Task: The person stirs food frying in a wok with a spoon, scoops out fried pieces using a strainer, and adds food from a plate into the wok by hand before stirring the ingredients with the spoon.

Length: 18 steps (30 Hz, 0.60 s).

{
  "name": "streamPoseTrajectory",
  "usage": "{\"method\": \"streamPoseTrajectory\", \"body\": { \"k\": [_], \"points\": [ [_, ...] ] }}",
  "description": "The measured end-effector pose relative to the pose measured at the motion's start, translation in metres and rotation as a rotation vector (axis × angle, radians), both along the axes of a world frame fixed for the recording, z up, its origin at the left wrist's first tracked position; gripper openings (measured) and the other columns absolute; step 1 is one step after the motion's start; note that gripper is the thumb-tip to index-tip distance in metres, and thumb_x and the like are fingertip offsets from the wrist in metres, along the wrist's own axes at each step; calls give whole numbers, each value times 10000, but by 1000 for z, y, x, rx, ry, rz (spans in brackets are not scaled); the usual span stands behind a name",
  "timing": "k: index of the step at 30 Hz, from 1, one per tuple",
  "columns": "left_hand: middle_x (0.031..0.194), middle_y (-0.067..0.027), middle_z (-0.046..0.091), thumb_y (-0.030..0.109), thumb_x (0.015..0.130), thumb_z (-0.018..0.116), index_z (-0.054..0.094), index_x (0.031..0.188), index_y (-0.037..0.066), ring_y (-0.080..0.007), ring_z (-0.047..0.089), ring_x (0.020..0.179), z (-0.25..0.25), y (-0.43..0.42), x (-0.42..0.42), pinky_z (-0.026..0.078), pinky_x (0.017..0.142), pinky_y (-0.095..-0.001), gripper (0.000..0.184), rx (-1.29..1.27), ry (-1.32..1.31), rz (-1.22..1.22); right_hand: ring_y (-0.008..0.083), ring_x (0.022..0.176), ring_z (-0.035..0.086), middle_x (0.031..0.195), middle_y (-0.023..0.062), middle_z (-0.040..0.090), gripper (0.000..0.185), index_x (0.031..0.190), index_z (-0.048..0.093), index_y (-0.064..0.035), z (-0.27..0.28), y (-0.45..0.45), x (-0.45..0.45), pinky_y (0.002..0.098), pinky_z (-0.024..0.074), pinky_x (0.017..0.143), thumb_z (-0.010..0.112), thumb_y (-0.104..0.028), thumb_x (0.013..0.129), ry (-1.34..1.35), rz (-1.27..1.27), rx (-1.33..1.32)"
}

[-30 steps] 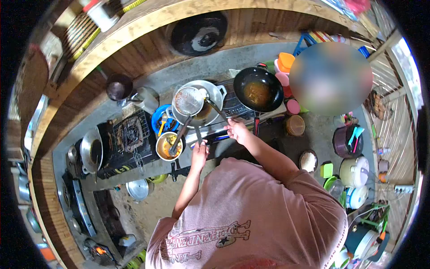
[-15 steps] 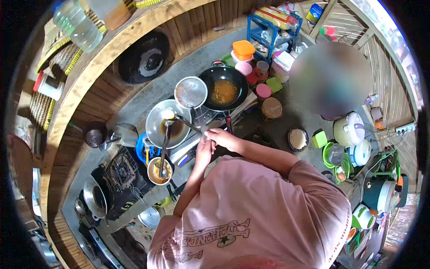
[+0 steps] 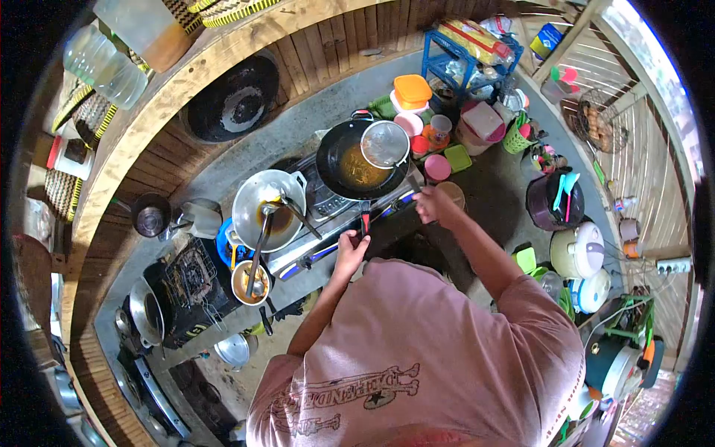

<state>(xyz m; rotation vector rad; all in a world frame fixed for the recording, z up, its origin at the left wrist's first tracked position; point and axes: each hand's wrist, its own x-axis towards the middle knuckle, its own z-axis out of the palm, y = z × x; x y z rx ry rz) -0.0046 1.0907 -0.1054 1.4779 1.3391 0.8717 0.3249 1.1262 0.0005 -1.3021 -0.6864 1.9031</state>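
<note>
My right hand [image 3: 436,205] is closed round the handle of a round mesh strainer [image 3: 384,144]. The strainer is held over the right part of a black wok [image 3: 334,167], where brownish oil with small bits lies in the bottom. My left hand [image 3: 350,254] is closed at the end of the wok's black-and-red handle [image 3: 366,220]. Left of the wok stands a silver pot [image 3: 249,212] with dark liquid. A ladle [image 3: 262,242] and another dark-handled utensil [image 3: 302,218] rest in it. The ladle's other end reaches a small saucepan [image 3: 240,284] of food.
The wok sits on a gas stove [image 3: 328,201]. Lidded tubs, including an orange one [image 3: 412,91], crowd behind it at right. A charred grate [image 3: 190,272] lies left. A rice cooker [image 3: 577,252] and a dark pot [image 3: 547,203] stand right.
My right hand has moved right, away from my left, carrying the strainer from above the silver pot's edge to above the wok. My left hand has come to the wok handle.
</note>
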Motion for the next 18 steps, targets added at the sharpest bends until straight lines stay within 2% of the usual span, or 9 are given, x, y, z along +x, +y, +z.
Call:
{"method": "streamPoseTrajectory", "body": {
  "k": [1,3,5,6,8,10,12,15,18],
  "points": [
    [884,-57,597,260,917,725,525,1155,11,-144,561,776,-12,-2,3,476,730,-299,399,-37,3,82,269,605,582,754,107,594,175,1022,584,-57,-22,12,25,450,470,553,557,-221,967,-354,29,188],
    [884,-49,609,321,942,695,493,1212,8,-153,570,781,44,-9,15,487,766,-310,460,-159,-122,50,343,603,613,732,179,611,166,985,602,-38,-30,38,54,472,499,574,583,-191,926,-1392,380,1105],
    [865,-38,601,376,964,659,519,1159,15,-157,575,785,58,-5,21,498,765,-321,433,-462,-230,-101,368,651,641,754,202,633,163,972,610,-32,-12,69,61,483,517,613,579,-181,913,-1427,320,944],
    [824,-15,592,427,973,634,548,1062,54,-124,563,751,37,-6,22,485,697,-294,393,-430,-216,-116,392,699,668,777,224,654,161,959,619,-26,4,79,59,493,534,652,576,-170,900,-1462,257,764],
    [776,4,586,447,978,619,564,1038,69,-99,538,674,45,-7,31,454,614,-270,386,-471,-214,-54,384,763,686,825,222,676,169,971,623,-26,47,97,48,508,538,690,569,-170,901,-1519,345,689],
    [728,22,579,467,982,604,580,1013,85,-75,513,596,43,-6,39,422,531,-245,384,-509,-217,12,371,856,710,902,209,712,182,998,636,-25,51,124,42,532,548,749,528,-143,913,-1658,458,576],
    [672,41,522,465,971,627,541,898,118,-57,474,579,39,-9,45,383,522,-241,365,-533,-294,103,393,864,710,923,213,715,194,1009,642,-20,42,150,40,531,557,733,515,-125,908,-1646,503,602],
    [646,42,502,463,972,627,529,868,116,-65,446,528,50,-14,56,375,483,-251,375,-485,-204,184,412,877,711,954,218,718,209,1043,643,-32,31,176,33,541,563,716,497,-117,919,-1607,557,651],
    [642,51,478,449,961,648,545,937,111,-64,429,492,36,-14,55,355,443,-240,354,-553,-333,221,416,872,706,909,201,722,195,1046,645,-72,15,195,31,558,542,726,504,-172,956,-1484,652,732]
  ]
}}
